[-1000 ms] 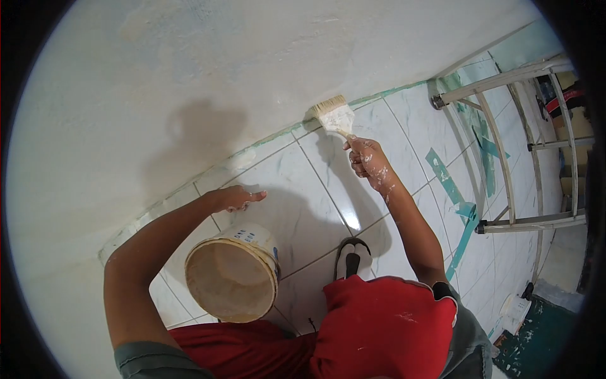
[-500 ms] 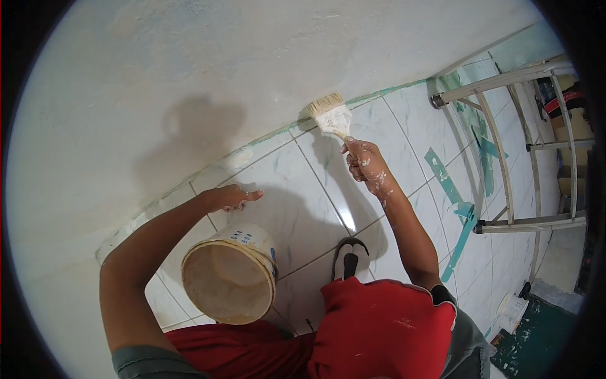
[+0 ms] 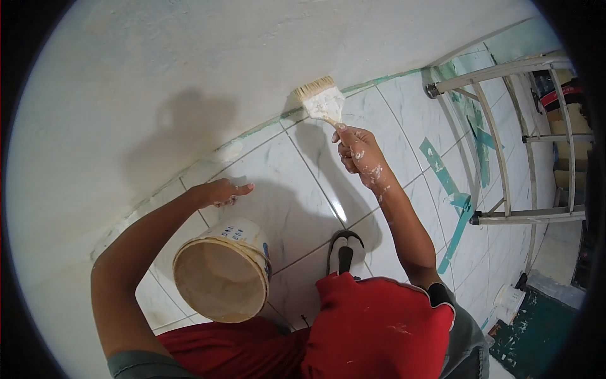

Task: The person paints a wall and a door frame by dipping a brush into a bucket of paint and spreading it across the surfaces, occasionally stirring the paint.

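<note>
My right hand (image 3: 361,153) grips the brush (image 3: 323,103), upper middle of the frame; a slip could smear the tiles (image 3: 398,101). My left hand (image 3: 221,191), loosely curled, seemingly empty, hangs near the bucket (image 3: 247,235), lower left; a stray knock might tip it.

Dimmish indoor light — soft shadow (image 3: 183,129) on wall (image 3: 252,50), bright glare (image 3: 339,210) on tiles (image 3: 398,114) — fisheye bend, black corners.
</note>
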Available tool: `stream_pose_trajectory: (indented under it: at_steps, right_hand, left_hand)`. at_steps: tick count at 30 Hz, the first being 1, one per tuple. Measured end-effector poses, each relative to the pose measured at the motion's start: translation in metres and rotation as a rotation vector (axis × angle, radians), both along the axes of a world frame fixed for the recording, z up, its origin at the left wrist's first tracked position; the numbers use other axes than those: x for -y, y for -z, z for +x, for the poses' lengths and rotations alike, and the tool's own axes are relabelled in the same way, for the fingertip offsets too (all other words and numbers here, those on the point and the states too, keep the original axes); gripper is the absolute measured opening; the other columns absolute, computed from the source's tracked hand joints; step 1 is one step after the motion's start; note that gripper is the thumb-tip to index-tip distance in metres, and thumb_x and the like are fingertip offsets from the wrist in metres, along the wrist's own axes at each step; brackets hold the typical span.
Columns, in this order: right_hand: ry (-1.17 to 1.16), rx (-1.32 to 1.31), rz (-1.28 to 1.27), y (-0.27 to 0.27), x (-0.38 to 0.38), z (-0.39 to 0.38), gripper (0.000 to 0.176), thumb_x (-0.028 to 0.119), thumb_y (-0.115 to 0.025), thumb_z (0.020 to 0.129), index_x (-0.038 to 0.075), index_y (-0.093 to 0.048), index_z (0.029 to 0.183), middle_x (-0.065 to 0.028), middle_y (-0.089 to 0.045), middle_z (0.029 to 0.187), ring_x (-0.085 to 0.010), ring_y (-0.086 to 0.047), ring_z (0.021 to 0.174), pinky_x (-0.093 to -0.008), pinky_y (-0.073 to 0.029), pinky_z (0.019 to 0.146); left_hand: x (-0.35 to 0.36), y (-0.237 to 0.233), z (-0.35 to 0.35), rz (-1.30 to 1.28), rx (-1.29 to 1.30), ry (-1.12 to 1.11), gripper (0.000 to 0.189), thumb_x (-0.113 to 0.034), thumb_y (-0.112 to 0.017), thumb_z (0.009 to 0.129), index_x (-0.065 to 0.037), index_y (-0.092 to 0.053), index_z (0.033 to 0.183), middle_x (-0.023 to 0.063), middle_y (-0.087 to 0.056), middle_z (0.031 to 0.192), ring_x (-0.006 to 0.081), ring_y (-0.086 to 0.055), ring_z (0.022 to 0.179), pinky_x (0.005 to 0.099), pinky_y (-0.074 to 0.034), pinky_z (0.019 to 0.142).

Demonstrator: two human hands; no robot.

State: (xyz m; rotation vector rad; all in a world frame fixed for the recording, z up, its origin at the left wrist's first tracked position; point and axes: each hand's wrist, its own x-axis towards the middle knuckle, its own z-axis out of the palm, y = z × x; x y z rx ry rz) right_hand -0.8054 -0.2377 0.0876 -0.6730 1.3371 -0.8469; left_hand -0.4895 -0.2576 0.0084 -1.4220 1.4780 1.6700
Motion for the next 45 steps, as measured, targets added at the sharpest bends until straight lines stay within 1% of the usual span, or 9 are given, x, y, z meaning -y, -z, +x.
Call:
stream_pose_trajectory:
  at_steps: [8, 15, 23, 29, 32, 35, 38, 43, 45]
  right_hand:
    - [0.013, -0.049, 0.054, 0.017, 0.000, -0.003, 0.032, 0.030, -0.043, 0.089, 0.003, -0.050, 0.075, 0.0028, -0.036, 0.050, -0.0038, -0.025, 0.037, -0.0213, -0.017, 0.033]
    - [-0.006, -0.046, -0.006, -0.017, 0.000, 0.010, 0.030, 0.029, -0.042, 0.090, 0.005, -0.049, 0.075, 0.0057, -0.030, 0.049, -0.0030, -0.019, 0.036, -0.0208, -0.014, 0.033]
    - [0.039, -0.097, 0.056, 0.029, 0.007, 0.002, 0.030, 0.029, -0.043, 0.090, 0.005, -0.048, 0.075, 0.0056, -0.030, 0.049, -0.0023, -0.020, 0.036, -0.0210, -0.014, 0.033]
    - [0.021, -0.059, -0.084, -0.032, -0.002, 0.018, 0.031, 0.030, -0.043, 0.090, 0.005, -0.047, 0.072, 0.0061, -0.030, 0.047, -0.0017, -0.019, 0.035, -0.0200, -0.013, 0.032]
    - [0.017, -0.027, -0.138, -0.009, -0.003, 0.012, 0.032, 0.029, -0.042, 0.091, 0.003, -0.048, 0.072, 0.0037, -0.034, 0.047, -0.0030, -0.025, 0.035, -0.0201, -0.019, 0.032]
    - [0.040, -0.022, -0.066, 0.057, 0.001, -0.001, 0.032, 0.029, -0.041, 0.090, 0.003, -0.049, 0.072, 0.0032, -0.035, 0.048, -0.0031, -0.025, 0.035, -0.0202, -0.019, 0.031]
    - [0.105, -0.156, 0.043, 0.095, 0.011, -0.004, 0.032, 0.027, -0.041, 0.090, 0.004, -0.048, 0.069, 0.0021, -0.037, 0.050, -0.0046, -0.029, 0.035, -0.0215, -0.023, 0.032]
    - [0.049, -0.110, -0.082, -0.003, 0.001, 0.021, 0.032, 0.027, -0.042, 0.090, 0.005, -0.047, 0.067, 0.0029, -0.037, 0.049, -0.0035, -0.029, 0.036, -0.0202, -0.021, 0.032]
    - [0.071, 0.010, -0.171, -0.023, -0.001, 0.027, 0.031, 0.028, -0.041, 0.091, 0.007, -0.046, 0.069, 0.0064, -0.030, 0.048, -0.0017, -0.019, 0.035, -0.0196, -0.013, 0.031]
  left_hand:
    - [-0.001, -0.001, 0.000, -0.020, -0.006, -0.020, 0.069, -0.073, -0.044, 0.069, -0.005, -0.050, 0.064, 0.0028, -0.042, 0.058, 0.0138, -0.039, 0.052, 0.0283, -0.033, 0.049]
    - [0.000, 0.001, 0.002, -0.019, -0.025, -0.020, 0.067, -0.073, -0.044, 0.070, -0.007, -0.048, 0.061, 0.0018, -0.042, 0.056, 0.0129, -0.038, 0.050, 0.0272, -0.033, 0.047]
    - [-0.001, -0.005, -0.002, -0.025, -0.035, -0.049, 0.066, -0.072, -0.045, 0.069, -0.007, -0.047, 0.058, 0.0021, -0.043, 0.057, 0.0127, -0.038, 0.049, 0.0260, -0.032, 0.046]
    - [-0.001, 0.002, 0.002, -0.008, -0.033, -0.054, 0.067, -0.072, -0.045, 0.070, -0.006, -0.047, 0.059, 0.0027, -0.044, 0.057, 0.0125, -0.038, 0.050, 0.0268, -0.032, 0.047]
    - [0.002, 0.001, 0.002, 0.008, -0.030, -0.052, 0.067, -0.072, -0.045, 0.070, -0.006, -0.048, 0.060, 0.0027, -0.044, 0.057, 0.0123, -0.038, 0.050, 0.0276, -0.033, 0.048]
    - [0.003, 0.002, 0.004, 0.035, -0.026, -0.061, 0.066, -0.072, -0.045, 0.070, -0.006, -0.049, 0.063, 0.0024, -0.044, 0.058, 0.0120, -0.038, 0.050, 0.0273, -0.032, 0.048]
    - [0.004, 0.002, -0.001, 0.046, -0.042, -0.076, 0.066, -0.071, -0.045, 0.070, -0.006, -0.051, 0.067, 0.0017, -0.044, 0.060, 0.0117, -0.037, 0.050, 0.0264, -0.032, 0.048]
    - [0.004, 0.001, 0.002, 0.029, -0.011, -0.056, 0.066, -0.071, -0.046, 0.069, -0.006, -0.052, 0.070, 0.0007, -0.043, 0.061, 0.0111, -0.035, 0.051, 0.0256, -0.031, 0.049]
    - [0.005, 0.000, 0.002, 0.095, -0.007, -0.076, 0.066, -0.071, -0.047, 0.070, -0.006, -0.052, 0.070, 0.0013, -0.044, 0.062, 0.0116, -0.038, 0.053, 0.0266, -0.032, 0.050]
